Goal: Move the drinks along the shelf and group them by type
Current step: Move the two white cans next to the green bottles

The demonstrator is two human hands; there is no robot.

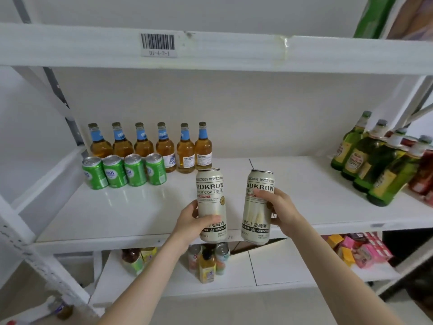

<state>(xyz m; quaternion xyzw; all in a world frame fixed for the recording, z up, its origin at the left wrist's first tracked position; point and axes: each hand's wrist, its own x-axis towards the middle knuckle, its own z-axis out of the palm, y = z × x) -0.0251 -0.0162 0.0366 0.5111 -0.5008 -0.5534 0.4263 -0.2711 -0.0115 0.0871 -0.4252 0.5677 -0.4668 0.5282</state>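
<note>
Grips 1 SIDKRON beer can (210, 195) in left hand (189, 228), a 2nd SIDKRON can (256, 213) in right hand (281, 208), both upright at the shelf (117, 212) front edge.

Two tall cream cans lettered SIDKRON stand upright at six o'clock, side by side but apart, at the front edge of the shelf (117, 214). The left can (212, 198) sits in the left grip (192, 222), the right can (256, 214) in the right grip (280, 207). At ten o'clock six amber bottles (165, 148) with blue neck labels line the back, with four green cans (114, 171) in a row just before them. At three o'clock green bottles (372, 160) with yellow labels stand clustered, and red cans (423, 174) sit partly hidden behind them.
</note>
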